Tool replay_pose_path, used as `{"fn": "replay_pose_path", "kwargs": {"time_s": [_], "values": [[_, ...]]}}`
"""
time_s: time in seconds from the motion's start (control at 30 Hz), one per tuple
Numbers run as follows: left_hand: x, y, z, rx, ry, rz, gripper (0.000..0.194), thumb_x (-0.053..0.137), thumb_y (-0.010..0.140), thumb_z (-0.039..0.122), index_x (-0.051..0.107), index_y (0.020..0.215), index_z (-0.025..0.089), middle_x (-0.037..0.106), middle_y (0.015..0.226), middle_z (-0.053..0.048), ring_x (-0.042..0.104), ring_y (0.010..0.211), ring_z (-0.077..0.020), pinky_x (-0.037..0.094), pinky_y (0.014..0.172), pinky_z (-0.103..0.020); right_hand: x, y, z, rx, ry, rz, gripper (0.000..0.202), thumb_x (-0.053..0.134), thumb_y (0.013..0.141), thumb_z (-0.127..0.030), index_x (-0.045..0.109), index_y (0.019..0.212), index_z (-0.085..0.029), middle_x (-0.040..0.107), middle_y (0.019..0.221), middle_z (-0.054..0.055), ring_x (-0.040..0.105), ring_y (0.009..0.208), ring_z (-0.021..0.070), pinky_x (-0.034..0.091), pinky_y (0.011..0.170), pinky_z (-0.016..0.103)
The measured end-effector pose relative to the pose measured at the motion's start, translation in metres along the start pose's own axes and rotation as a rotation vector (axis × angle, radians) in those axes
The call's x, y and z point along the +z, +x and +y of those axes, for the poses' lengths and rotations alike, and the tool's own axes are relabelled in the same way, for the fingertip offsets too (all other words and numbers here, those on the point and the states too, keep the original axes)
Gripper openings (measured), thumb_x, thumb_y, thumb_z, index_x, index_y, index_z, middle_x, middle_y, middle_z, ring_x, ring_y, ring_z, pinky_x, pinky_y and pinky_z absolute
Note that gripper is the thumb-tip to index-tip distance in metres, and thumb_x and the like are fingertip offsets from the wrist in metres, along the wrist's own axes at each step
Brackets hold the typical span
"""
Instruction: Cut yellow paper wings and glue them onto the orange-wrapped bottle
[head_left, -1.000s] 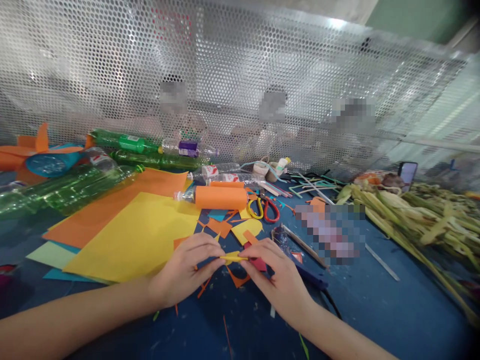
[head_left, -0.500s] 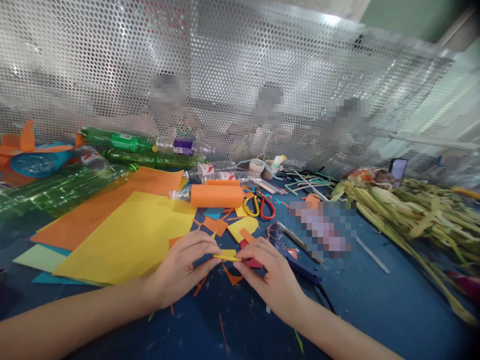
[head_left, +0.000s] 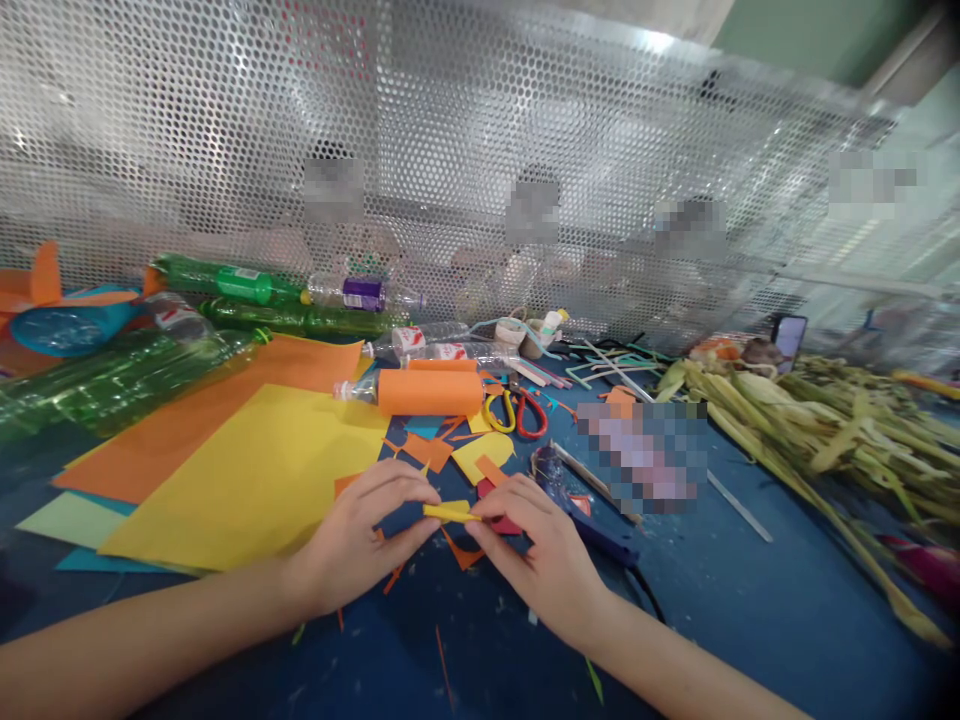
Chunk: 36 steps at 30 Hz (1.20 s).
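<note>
A small folded piece of yellow paper (head_left: pixel 450 512) is held level above the blue table between both hands. My left hand (head_left: pixel 367 535) pinches its left end between thumb and fingers. At the right end, my right hand (head_left: pixel 536 550) grips it the same way. Orange paper scraps (head_left: pixel 463 552) lie under the hands. Just beyond are a rounded yellow paper cutout (head_left: pixel 480 457) and a red piece (head_left: pixel 502 510) partly behind my right fingers. A blue glue gun (head_left: pixel 592 530) rests right of my right hand.
Beyond the hands lie a bottle wrapped in orange paper (head_left: pixel 431 392) and scissors with red and yellow handles (head_left: pixel 532 415). Yellow sheets (head_left: pixel 247 480) and green bottles (head_left: pixel 157 375) are left. Dried corn husks (head_left: pixel 817 420) cover the right. A perforated metal panel (head_left: pixel 450 130) stands behind.
The yellow paper has tilted slightly, showing more of its face between the fingers. Both hands keep their pinch. The whole view has shifted a little.
</note>
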<state>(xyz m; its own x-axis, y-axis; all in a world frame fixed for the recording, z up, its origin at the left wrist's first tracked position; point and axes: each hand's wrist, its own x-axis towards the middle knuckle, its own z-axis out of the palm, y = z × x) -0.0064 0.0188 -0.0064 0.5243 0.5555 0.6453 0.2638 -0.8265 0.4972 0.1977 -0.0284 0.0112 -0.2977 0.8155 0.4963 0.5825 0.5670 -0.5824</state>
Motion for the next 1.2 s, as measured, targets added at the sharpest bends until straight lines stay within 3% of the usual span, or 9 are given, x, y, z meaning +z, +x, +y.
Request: {"fn": "replay_pose_path", "kwargs": {"time_s": [0.33,0.6,0.9,1.2], "values": [[0.0002,0.0017,0.0027,-0.014,0.022,0.002,0.006,0.054,0.083,0.015,0.059,0.087,0.017,0.059,0.085,-0.004,0.057,0.083,-0.0143,0.051,0.074,-0.027,-0.0006,0.0006,-0.0021,0.013,-0.021,0.001,0.012,0.056,0.084,-0.021,0.055,0.072,-0.020,0.060,0.069,0.001,0.053,0.069,0.0158,0.044,0.070,0.033],[-0.0011,0.0021,0.0033,-0.014,0.024,-0.009,0.015,0.053,0.083,0.013,0.059,0.096,0.019,0.060,0.091,-0.006,0.057,0.089,-0.0159,0.050,0.079,-0.031,-0.0014,0.0015,-0.0010,0.046,-0.003,-0.017,0.008,0.054,0.085,-0.020,0.057,0.078,-0.019,0.060,0.074,0.002,0.053,0.074,0.0163,0.045,0.069,0.031],[-0.0001,0.0009,0.0014,-0.020,0.041,-0.002,0.009,0.053,0.084,0.014,0.059,0.089,0.018,0.060,0.087,-0.004,0.058,0.084,-0.0143,0.050,0.076,-0.028,0.0004,-0.0002,0.0012,0.029,-0.026,-0.008,0.006,0.061,0.081,-0.022,0.059,0.086,-0.020,0.062,0.080,0.003,0.055,0.078,0.0175,0.046,0.075,0.034],[0.0003,0.0015,0.0015,-0.041,0.033,0.020,0.006,0.053,0.084,0.017,0.058,0.087,0.019,0.060,0.086,-0.004,0.058,0.083,-0.0149,0.051,0.075,-0.029,0.0004,0.0007,-0.0008,0.079,-0.016,0.017,0.008,0.057,0.083,-0.022,0.057,0.076,-0.021,0.059,0.072,0.001,0.054,0.074,0.0170,0.046,0.069,0.032]]}}
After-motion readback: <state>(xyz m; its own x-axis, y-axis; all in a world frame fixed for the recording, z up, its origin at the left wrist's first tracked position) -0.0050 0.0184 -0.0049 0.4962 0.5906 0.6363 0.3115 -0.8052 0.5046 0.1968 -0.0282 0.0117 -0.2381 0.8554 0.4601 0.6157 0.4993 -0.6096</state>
